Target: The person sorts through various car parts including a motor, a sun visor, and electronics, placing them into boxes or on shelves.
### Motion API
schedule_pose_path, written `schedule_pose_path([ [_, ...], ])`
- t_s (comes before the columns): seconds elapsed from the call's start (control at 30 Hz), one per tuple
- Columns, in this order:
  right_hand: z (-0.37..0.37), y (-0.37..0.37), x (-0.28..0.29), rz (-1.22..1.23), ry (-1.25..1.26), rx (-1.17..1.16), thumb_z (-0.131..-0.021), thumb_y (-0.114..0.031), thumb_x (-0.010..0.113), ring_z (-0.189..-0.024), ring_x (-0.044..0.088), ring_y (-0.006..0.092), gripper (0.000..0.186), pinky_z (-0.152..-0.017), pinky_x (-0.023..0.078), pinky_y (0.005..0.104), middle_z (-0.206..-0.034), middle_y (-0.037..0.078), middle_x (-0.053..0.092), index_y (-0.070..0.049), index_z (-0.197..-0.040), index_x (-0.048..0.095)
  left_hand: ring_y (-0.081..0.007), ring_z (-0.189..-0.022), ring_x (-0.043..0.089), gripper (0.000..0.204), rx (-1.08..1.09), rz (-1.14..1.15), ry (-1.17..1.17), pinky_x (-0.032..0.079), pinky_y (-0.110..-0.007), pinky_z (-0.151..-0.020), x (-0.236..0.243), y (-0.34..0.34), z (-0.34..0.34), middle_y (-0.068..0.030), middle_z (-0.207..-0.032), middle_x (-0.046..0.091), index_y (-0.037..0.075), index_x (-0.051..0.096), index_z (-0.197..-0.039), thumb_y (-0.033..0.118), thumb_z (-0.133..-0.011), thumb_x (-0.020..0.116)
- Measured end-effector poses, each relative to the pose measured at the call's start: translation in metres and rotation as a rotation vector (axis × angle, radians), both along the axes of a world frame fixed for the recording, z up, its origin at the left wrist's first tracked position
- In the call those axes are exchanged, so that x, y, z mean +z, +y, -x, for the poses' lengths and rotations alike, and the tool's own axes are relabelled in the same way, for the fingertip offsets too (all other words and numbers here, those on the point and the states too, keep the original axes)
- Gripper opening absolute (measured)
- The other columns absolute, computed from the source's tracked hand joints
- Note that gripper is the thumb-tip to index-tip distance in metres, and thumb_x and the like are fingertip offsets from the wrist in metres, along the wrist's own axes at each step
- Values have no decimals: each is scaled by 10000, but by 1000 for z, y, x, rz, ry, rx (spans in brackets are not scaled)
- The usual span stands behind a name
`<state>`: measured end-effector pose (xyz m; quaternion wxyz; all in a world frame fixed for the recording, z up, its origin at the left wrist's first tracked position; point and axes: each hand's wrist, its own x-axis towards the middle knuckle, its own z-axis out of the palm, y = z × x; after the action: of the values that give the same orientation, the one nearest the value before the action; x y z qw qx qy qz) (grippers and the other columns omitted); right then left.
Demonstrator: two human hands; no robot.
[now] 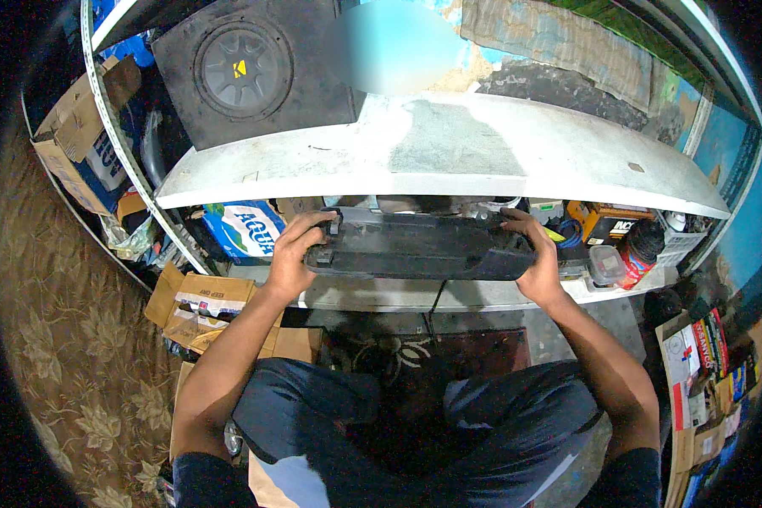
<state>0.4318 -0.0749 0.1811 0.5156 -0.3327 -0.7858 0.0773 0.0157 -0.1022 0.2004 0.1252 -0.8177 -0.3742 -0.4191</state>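
A long black plastic part (419, 243), shaped like a shallow housing, is held level in front of the lower shelf, just below the front edge of the white upper shelf (584, 161). My left hand (296, 254) grips its left end, with the fingers curled over the top corner. My right hand (533, 254) grips the right end, fingers bent over that corner. The part hides much of what stands behind it. Below it show my knees in dark trousers.
A black speaker box (169, 102) stands on the upper shelf. Boxes and containers fill the lower shelf (483, 295). Cardboard boxes (203, 309) lie at my left beside a patterned brown cloth (68, 381). Stacked flattened cartons (707, 398) are at my right. Metal uprights (118, 118) frame the shelving.
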Motion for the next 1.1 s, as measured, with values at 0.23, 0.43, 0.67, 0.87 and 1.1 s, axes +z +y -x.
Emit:
schedule_pose_path([
  [0.23, -2, -1, -4, 224, -24, -31, -760, -186, 865, -1113, 652, 272, 545, -951, 500, 362, -1211, 180, 663, 19, -1192, 605, -334, -1121, 650, 414, 104, 358, -119, 511, -394, -952, 2, -4, 6, -161, -1219, 683, 0, 635, -1039, 72, -703, 866],
  [0.43, 9, 1, -12, 312, 138, -40, -752, -263, 894, -811, 650, 207, 649, -732, 526, 335, -984, 126, 717, 16, -1245, 575, -266, -1090, 673, 666, -18, 637, -283, 528, -384, -946, -9, -1, 14, -175, -1175, 705, -19, 541, -1330, 208, -799, 871],
  [0.67, 30, 4, -9, 253, 171, 11, -782, -194, 877, -974, 656, 228, 686, -892, 508, 350, -1111, 156, 701, 23, -1323, 515, -275, -1105, 674, 764, 82, 760, -396, 528, -394, -970, 4, -16, 16, -243, -1190, 688, -89, 510, -1350, 364, -832, 842],
  [0.87, 101, -3, 26, 180, 190, 135, -925, -164, 736, -954, 631, 172, 471, -869, 495, 308, -1050, 109, 674, 44, -1303, 545, -325, -1106, 683, 855, 375, 601, -422, 520, -407, -985, 24, -58, 47, -290, -1172, 684, -146, 507, -1322, 468, -819, 825],
  [1.1, 188, -5, 28, 161, 132, 136, -806, -255, 861, -722, 592, 146, 680, -658, 494, 298, -860, 92, 643, 45, -1321, 532, -299, -1101, 662, 678, 607, 422, -538, 494, -413, -1005, 59, -138, 102, -214, -1163, 690, -61, 557, -1310, 362, -849, 818],
])
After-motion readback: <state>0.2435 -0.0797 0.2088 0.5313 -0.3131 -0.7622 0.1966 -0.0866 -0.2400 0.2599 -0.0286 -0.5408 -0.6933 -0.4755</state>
